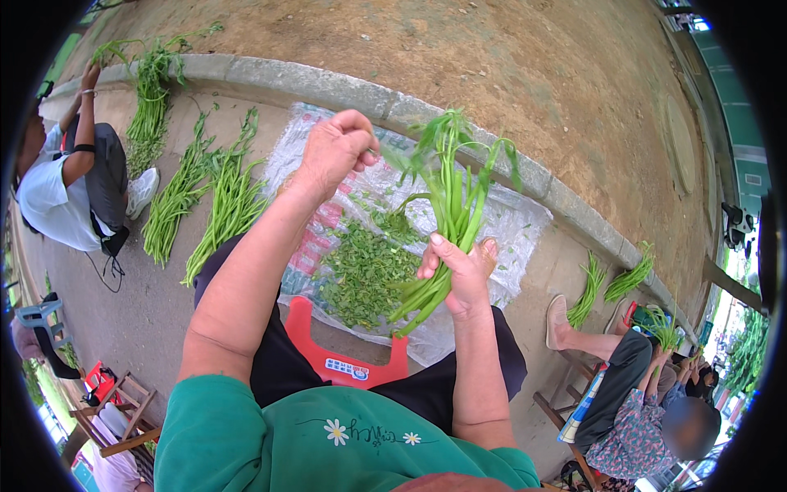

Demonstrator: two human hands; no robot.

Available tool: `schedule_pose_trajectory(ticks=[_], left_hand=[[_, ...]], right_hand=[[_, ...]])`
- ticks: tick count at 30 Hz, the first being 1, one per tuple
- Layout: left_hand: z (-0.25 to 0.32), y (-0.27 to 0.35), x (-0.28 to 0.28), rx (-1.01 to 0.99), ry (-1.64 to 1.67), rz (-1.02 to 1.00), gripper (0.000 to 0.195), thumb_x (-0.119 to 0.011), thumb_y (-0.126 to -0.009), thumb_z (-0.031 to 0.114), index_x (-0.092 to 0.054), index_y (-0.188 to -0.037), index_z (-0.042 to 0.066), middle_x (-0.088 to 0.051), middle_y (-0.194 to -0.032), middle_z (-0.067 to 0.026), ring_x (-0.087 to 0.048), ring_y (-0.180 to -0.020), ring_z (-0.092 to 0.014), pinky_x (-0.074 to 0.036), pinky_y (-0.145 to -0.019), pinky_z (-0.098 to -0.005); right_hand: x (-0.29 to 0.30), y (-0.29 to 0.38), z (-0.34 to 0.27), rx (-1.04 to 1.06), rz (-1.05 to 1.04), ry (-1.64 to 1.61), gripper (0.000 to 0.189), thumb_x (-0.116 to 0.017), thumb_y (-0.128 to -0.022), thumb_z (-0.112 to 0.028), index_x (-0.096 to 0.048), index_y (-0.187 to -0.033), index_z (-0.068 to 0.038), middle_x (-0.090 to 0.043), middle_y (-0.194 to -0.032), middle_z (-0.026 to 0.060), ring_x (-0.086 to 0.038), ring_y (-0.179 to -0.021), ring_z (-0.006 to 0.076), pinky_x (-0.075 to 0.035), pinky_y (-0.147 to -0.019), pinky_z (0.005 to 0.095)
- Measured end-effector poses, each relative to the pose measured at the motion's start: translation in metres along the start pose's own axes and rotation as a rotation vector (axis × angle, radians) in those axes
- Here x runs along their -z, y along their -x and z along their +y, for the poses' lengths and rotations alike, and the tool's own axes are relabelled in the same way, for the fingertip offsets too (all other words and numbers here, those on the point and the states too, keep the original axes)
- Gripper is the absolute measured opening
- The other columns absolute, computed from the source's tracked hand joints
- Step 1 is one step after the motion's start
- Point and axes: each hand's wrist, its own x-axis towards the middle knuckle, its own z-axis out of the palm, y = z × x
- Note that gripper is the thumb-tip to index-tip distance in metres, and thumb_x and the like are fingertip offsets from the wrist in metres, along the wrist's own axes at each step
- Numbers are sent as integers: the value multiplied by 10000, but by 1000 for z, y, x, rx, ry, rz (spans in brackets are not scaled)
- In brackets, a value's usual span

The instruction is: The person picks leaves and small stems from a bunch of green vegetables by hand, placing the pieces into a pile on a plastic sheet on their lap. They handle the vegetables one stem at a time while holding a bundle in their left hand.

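My right hand (pixel 464 273) grips a bunch of long green vegetable stems (pixel 454 209), leaves at the upper end and cut ends pointing down toward me. Left of the leafy tops, my left hand (pixel 345 147) is raised with its fingers curled in a pinch. A blurred green leaf (pixel 396 158) shows at its fingertips; whether it is still joined to the bunch I cannot tell. Below both hands, a pile of loose green leaves (pixel 369 273) lies on a spread white woven plastic sack (pixel 516 221) with red and green printing.
A red plastic stool (pixel 344 363) shows between my knees. More stem bundles (pixel 227 209) lie on the pavement to the left, near a crouching person (pixel 74 178). A stone kerb (pixel 295 74) runs beyond the sack. At right sits another person (pixel 639 424) holding greens, with stem bundles (pixel 587 292) nearby.
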Motion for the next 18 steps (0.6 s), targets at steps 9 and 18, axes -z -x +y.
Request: schedule_pose_trajectory(ticks=[9, 18], left_hand=[[-5, 0, 8, 37, -308, -256, 40, -599, -767, 13, -575, -757, 43, -591, -643, -20, -550, -548, -73, -464, -504, -214], [-7, 14, -19, -45, -366, -460, 414, -677, -720, 77, -575, -1121, 45, -620, -914, -25, -559, -727, -82, -461, -651, -241]], right_hand=[[-7, 12, -9, 35, -39, -4, 165, -610, -858, -187, -521, -829, -52, -503, -600, 24, -521, -521, 132, -475, -529, 291], [-1, 3, -2, -4, -2, -16, 156, -610, -857, -186, -523, -835, -59, -513, -599, 29, -522, -518, 131, -472, -519, 286]])
